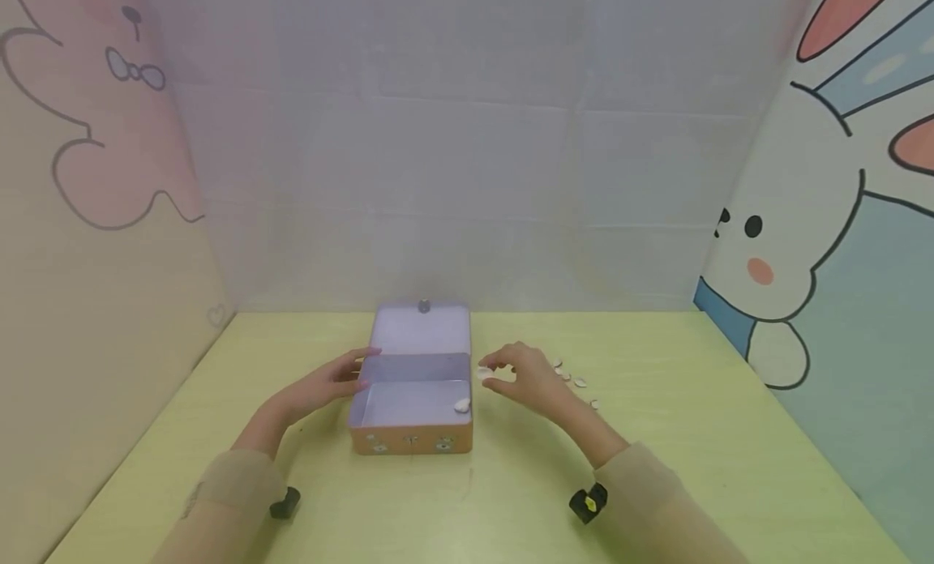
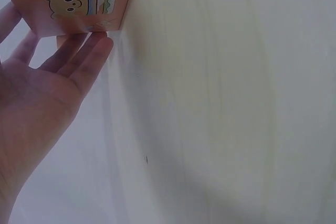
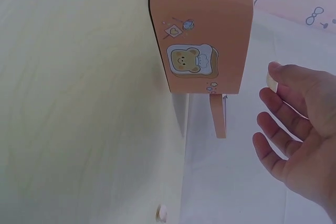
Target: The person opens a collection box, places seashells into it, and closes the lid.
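A metal box [image 1: 412, 439], orange outside with printed pictures and lilac inside, stands with its lid [image 1: 421, 329] raised. My left hand [image 1: 321, 390] rests along the box's left side, thumb at the rim and fingers by the back corner. Its fingers extend fairly straight against the orange wall [image 2: 97, 3] in the left wrist view. Just right of the box, my right hand [image 1: 529, 378] pinches a small white shell [image 1: 485, 373] between thumb and index finger; the other fingers are loosely bent. Another white shell [image 1: 463, 404] lies inside, near the right wall.
Several small white shells [image 1: 580, 382] lie scattered on the pale yellow table [image 1: 700, 450], behind and right of my right hand. A white curtain [image 1: 467, 175] closes off the back, and printed cartoon panels [image 1: 788, 248] flank both sides.
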Action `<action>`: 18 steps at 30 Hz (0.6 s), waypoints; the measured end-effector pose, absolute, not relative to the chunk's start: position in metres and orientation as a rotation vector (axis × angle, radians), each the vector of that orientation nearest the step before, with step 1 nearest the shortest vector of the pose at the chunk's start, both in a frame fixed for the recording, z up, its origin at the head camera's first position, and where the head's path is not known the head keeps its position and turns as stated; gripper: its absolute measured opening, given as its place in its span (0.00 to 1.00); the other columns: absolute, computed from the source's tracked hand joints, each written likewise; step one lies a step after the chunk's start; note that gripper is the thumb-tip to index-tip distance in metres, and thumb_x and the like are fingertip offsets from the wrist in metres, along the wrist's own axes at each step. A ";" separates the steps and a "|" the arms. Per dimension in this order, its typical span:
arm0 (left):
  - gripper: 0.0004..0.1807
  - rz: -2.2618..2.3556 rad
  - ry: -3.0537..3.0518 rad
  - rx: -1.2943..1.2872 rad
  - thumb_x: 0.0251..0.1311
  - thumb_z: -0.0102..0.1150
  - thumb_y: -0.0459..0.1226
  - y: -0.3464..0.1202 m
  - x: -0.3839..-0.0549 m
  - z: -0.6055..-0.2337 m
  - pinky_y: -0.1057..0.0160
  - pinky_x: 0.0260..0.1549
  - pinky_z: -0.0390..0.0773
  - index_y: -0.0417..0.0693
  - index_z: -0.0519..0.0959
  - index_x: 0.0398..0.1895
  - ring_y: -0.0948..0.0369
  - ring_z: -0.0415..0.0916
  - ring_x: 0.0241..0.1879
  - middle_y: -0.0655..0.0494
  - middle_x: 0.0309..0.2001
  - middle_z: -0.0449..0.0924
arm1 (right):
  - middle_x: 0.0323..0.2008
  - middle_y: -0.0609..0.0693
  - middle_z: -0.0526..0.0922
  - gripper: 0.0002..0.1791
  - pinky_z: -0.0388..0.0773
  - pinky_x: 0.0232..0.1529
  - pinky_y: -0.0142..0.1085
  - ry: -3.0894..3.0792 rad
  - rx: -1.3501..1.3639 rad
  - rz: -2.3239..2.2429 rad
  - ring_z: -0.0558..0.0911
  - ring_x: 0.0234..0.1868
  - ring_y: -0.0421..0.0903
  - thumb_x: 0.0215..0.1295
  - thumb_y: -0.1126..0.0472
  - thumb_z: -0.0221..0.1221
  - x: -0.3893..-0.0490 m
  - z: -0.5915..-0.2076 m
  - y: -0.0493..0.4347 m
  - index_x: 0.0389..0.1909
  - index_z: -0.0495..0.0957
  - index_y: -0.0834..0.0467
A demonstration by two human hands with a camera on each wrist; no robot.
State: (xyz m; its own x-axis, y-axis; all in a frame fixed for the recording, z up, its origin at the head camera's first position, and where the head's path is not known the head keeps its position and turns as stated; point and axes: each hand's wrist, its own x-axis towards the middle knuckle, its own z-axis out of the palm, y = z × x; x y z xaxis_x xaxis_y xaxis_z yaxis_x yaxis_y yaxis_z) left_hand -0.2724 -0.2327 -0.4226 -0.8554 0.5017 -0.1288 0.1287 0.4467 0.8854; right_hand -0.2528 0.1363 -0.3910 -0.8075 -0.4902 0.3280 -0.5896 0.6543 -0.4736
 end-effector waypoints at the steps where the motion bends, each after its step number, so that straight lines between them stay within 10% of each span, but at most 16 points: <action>1: 0.30 1.379 2.329 0.541 0.68 0.50 0.42 -0.233 -0.272 -0.423 0.42 0.63 0.62 0.57 0.54 0.72 0.40 0.51 0.69 0.38 0.70 0.53 | 0.40 0.47 0.84 0.14 0.80 0.41 0.37 -2.695 0.878 0.872 0.79 0.42 0.46 0.57 0.58 0.66 -0.252 -0.392 0.135 0.45 0.82 0.55; 18: 0.32 1.432 2.280 0.464 0.67 0.51 0.46 -0.229 -0.269 -0.421 0.44 0.62 0.65 0.60 0.54 0.72 0.41 0.52 0.69 0.38 0.71 0.50 | 0.33 0.46 0.82 0.10 0.81 0.36 0.39 -2.650 0.854 1.072 0.77 0.37 0.45 0.56 0.59 0.66 -0.252 -0.403 0.103 0.39 0.83 0.56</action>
State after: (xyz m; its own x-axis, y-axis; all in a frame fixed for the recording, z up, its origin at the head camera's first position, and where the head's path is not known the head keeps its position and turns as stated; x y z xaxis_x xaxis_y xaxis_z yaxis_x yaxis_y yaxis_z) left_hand -0.2693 -0.2293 -0.4215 -0.8622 0.4802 -0.1612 0.0633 0.4179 0.9063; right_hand -0.2516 0.1032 -0.4030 -0.8247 -0.4487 0.3443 -0.5619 0.5804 -0.5895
